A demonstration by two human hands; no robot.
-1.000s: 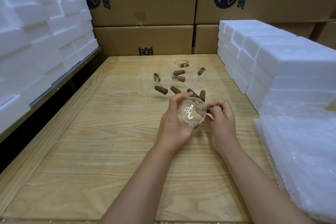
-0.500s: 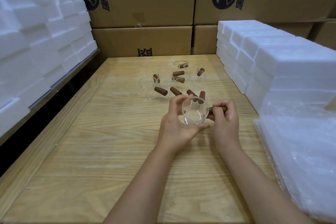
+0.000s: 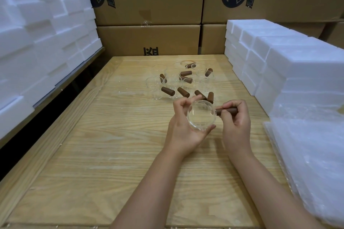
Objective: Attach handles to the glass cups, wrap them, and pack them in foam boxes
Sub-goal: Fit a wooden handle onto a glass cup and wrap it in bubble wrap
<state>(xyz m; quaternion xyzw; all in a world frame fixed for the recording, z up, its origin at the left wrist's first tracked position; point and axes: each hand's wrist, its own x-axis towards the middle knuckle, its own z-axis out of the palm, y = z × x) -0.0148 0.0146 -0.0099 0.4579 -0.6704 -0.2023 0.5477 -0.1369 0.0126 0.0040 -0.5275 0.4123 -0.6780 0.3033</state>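
My left hand (image 3: 183,130) cradles a clear glass cup (image 3: 201,115) above the wooden table (image 3: 111,145), its open mouth turned toward me. A brown wooden handle (image 3: 226,111) sticks out from the cup's right side, and my right hand (image 3: 235,124) pinches it between thumb and fingers. Behind my hands stands a cluster of several glass cups with brown handles (image 3: 181,82) on the table.
White foam boxes are stacked at the left (image 3: 37,42) and at the right (image 3: 279,57). A pile of clear plastic wrap sheets (image 3: 312,163) lies at the right edge. Cardboard cartons (image 3: 149,5) form a wall behind the table.
The cup has tilted so its mouth faces me more fully. My right hand has slid outward along the handle, which now shows more of its length.
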